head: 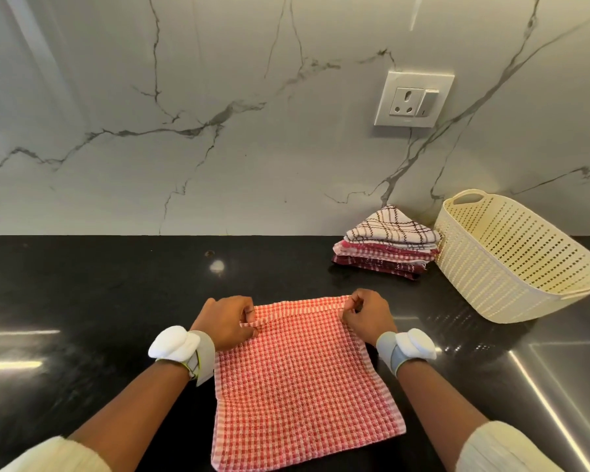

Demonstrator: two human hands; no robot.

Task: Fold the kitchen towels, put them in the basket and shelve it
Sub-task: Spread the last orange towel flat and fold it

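Observation:
A red-and-white checked kitchen towel (300, 379) lies spread flat on the black counter in front of me. My left hand (227, 321) pinches its far left corner, which is slightly lifted and curled. My right hand (367, 315) pinches the far right corner. A stack of folded towels (389, 243), a white one with brown lines on top and red ones below, sits at the back right against the wall. Right of the stack stands a cream perforated plastic basket (511, 260) with nothing visible inside.
The black counter (99, 301) meets a marble-patterned wall at the back. A wall socket with a switch (413, 98) hangs above the stack. A steel sink surface (559, 386) begins at the right, below the basket.

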